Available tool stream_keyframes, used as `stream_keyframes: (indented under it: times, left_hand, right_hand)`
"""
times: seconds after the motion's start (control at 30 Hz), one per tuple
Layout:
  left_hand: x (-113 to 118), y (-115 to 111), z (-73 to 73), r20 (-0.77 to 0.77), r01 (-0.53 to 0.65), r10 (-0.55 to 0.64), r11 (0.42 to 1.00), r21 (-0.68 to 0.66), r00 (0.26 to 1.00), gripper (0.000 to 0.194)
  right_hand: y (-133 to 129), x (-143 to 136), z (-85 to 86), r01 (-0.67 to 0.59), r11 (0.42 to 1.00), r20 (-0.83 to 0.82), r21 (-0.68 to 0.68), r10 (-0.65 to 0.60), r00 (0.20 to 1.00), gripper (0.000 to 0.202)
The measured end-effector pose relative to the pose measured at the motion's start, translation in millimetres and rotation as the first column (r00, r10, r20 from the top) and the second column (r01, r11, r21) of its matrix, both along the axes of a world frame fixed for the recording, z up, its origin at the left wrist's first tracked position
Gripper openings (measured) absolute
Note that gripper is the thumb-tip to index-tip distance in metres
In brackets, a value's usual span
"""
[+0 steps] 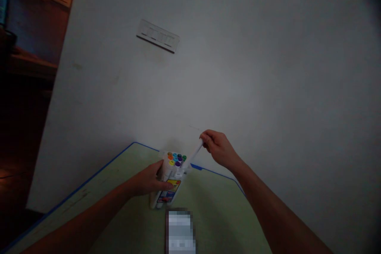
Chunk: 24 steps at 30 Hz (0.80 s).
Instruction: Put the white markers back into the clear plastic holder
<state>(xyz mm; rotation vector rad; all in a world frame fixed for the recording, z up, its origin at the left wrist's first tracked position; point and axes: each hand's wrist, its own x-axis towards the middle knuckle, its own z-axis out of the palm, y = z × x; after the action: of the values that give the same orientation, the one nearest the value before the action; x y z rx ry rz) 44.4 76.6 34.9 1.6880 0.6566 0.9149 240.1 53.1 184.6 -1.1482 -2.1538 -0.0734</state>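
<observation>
A clear case of markers (173,190) with several coloured ends on top stands upright on the green table. My left hand (151,178) is wrapped around its left side, the thumb lying across the front label. Above the case's right side, my right hand (216,145) pinches the upper end of a white marker (193,154). This marker slants down to the left, its lower end at the case's right edge; whether that end is still inside the case I cannot tell.
The green table (125,174) has a blue rim and meets a pale wall (253,67). A phone (181,232) lies near the front. On the wall is a switch panel (158,36). A dark room opens at the left.
</observation>
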Motion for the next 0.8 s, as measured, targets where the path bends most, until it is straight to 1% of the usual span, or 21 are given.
stream_keyframes:
  times: [0.07, 0.13, 0.23, 0.3, 0.37, 0.43, 0.5, 0.53, 0.6, 0.7, 0.73, 0.8]
  left_hand:
    - [0, 0, 0.0, 0.004, -0.003, 0.003, 1.0, 0.003, 1.0, 0.052]
    - [1, 0, 0.3, 0.009, 0.0, 0.0, 1.0, 0.0, 1.0, 0.052]
    - [1, -1, 1.0, 0.019, 0.007, -0.007, 1.0, -0.005, 1.0, 0.052]
    - [0, -1, 1.3, 0.018, 0.003, -0.002, 1.0, -0.01, 1.0, 0.053]
    - [0, -1, 1.3, 0.014, 0.006, -0.006, 1.0, -0.015, 1.0, 0.055]
    - [0, 0, 0.8, 0.022, 0.022, -0.022, 1.0, -0.008, 1.0, 0.055]
    - [-1, 0, 0.2, 0.025, 0.029, -0.029, 1.0, 0.002, 0.999, 0.055]
    - [-1, 1, 0.0, 0.02, 0.023, -0.023, 1.0, 0.005, 1.0, 0.056]
    - [0, 1, -0.3, -0.007, -0.004, 0.004, 1.0, 0.005, 1.0, 0.056]
    - [0, 0, 0.2, -0.013, -0.01, 0.01, 1.0, 0.0, 1.0, 0.057]
    - [0, 0, 0.5, -0.004, -0.004, 0.004, 1.0, -0.001, 1.0, 0.057]
    - [1, 0, 0.9, 0.006, 0.006, -0.006, 1.0, -0.006, 1.0, 0.059]
  right_hand:
    - [-1, 5, 8.2, 0.001, 1.0, -0.071, 0.009, -0.001, 0.997, 0.029]
    - [-2, 11, 15.9, 0.01, 1.0, -0.181, 0.023, -0.005, 0.983, 0.028]
    - [2, 25, 22.7, 0.047, 0.997, -0.388, 0.061, -0.02, 0.921, 0.029]
    - [8, 37, 21.3, 0.098, 0.992, -0.49, 0.082, -0.046, 0.87, 0.029]
    - [18, 49, 12.6, 0.149, 0.987, -0.55, 0.058, -0.094, 0.83, 0.03]
    - [29, 58, -5.2, 0.175, 0.984, -0.589, -0.042, -0.166, 0.791, 0.031]
    - [40, 65, -32.3, 0.166, 0.965, -0.624, -0.203, -0.258, 0.737, 0.03]
    - [44, 67, -48.4, 0.151, 0.945, -0.637, -0.289, -0.308, 0.706, 0.028]
    - [50, 68, -83.0, 0.101, 0.878, -0.634, -0.468, -0.413, 0.654, 0.023]
    - [51, 68, -130.4, 0.079, 0.829, -0.592, -0.554, -0.459, 0.662, 0.017]
    - [51, 67, -143.0, 0.079, 0.819, -0.574, -0.569, -0.464, 0.675, 0.016]
    - [50, 66, -163.0, 0.091, 0.801, -0.527, -0.592, -0.47, 0.708, 0.015]
